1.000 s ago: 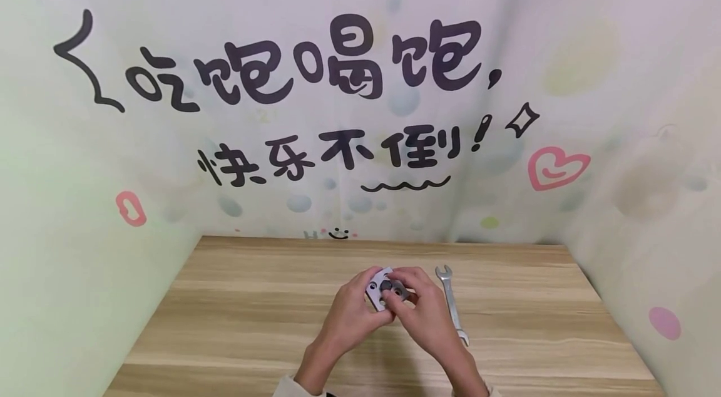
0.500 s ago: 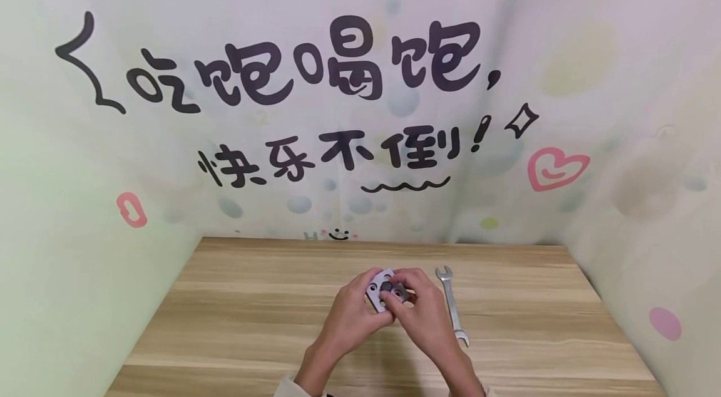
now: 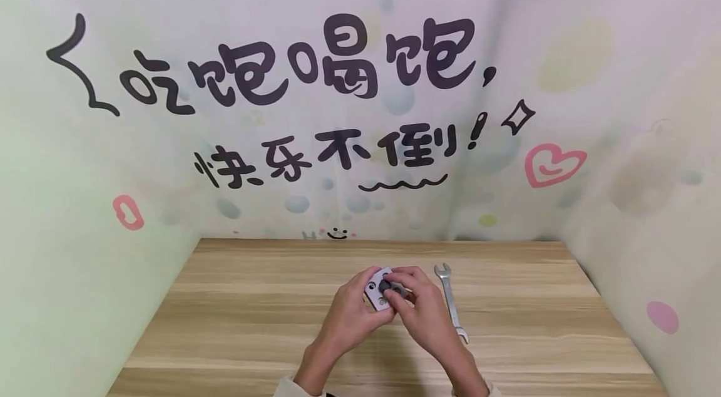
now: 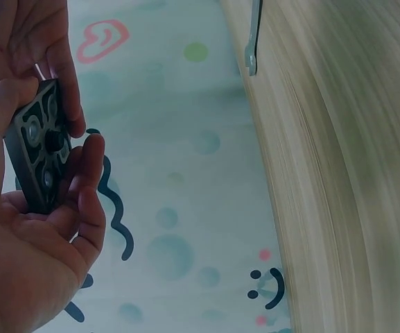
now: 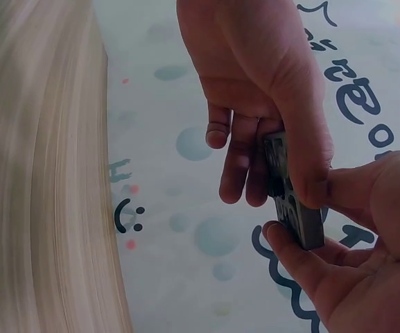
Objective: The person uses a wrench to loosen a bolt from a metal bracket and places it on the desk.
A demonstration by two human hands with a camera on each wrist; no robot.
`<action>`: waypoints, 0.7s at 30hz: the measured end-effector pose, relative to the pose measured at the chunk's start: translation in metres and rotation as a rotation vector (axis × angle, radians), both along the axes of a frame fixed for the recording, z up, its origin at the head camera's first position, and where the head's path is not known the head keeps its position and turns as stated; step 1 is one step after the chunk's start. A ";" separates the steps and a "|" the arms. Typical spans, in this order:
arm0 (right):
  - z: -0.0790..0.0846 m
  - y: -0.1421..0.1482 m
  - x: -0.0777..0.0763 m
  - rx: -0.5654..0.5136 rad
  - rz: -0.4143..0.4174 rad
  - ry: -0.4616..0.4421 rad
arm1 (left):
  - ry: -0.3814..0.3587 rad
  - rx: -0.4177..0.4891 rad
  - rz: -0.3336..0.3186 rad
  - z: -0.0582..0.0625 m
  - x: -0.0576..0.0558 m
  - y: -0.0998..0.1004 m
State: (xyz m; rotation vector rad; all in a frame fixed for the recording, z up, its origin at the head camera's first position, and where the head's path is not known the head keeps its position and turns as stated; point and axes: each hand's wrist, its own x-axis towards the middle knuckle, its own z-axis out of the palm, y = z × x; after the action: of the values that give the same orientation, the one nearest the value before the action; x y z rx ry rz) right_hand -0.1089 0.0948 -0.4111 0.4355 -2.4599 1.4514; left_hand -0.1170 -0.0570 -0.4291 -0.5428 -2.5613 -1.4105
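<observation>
Both hands hold a square metal block above the table, tilted, with round holes near its corners. A dark, round knob-like piece sits at the middle of its upper face. My left hand grips the block along its left and lower edges, thumb and fingers on opposite sides. The thumb and forefinger of my right hand pinch the dark knob, and those fingers cover the block's right corner. On its other face, the left wrist view shows recessed holes and a small dark stub in the centre.
An open-ended wrench lies on the wood-grain table, just right of my right hand. Behind the table hangs a pale printed backdrop with black lettering, and its side walls flank both table edges.
The right thumb and forefinger have shifted slightly around the dark knob, hiding more of the block's right side. The left hand keeps its grip, and the head view has shifted a little.
</observation>
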 end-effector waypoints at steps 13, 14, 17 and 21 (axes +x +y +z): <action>0.001 -0.005 0.001 0.027 -0.086 0.033 | 0.003 -0.002 0.001 0.001 0.000 0.001; 0.001 -0.005 0.001 0.026 -0.086 0.037 | -0.001 0.001 0.001 0.001 0.000 0.001; 0.000 -0.004 0.000 0.013 -0.074 0.048 | -0.003 0.002 0.003 0.001 0.000 0.001; 0.000 -0.003 0.001 -0.003 -0.048 0.039 | 0.002 0.000 0.005 0.001 0.000 0.001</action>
State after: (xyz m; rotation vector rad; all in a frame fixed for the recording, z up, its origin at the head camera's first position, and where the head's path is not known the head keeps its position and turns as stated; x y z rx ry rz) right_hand -0.1083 0.0918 -0.4106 0.3982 -2.4206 1.4139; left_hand -0.1165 -0.0562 -0.4281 -0.5369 -2.5593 -1.4073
